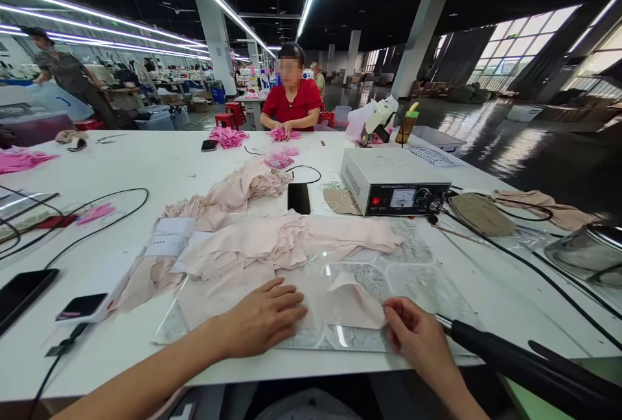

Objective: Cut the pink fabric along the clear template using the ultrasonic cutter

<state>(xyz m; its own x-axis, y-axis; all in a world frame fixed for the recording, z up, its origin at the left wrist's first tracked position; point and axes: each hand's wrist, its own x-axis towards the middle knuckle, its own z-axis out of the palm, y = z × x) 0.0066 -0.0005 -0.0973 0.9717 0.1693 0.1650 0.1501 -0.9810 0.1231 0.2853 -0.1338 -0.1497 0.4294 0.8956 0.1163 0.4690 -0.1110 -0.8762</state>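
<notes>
1 pale cloth pc (357, 306) under L hand (265, 319), corner btwn R hand (418, 336) fingertips.

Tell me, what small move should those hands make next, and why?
Perhaps the right hand should ease the pale fabric flat: it is at the fabric's right edge, beside a raised, curled part. The left hand lies spread on pale cloth, so it could probably steady things.
</notes>
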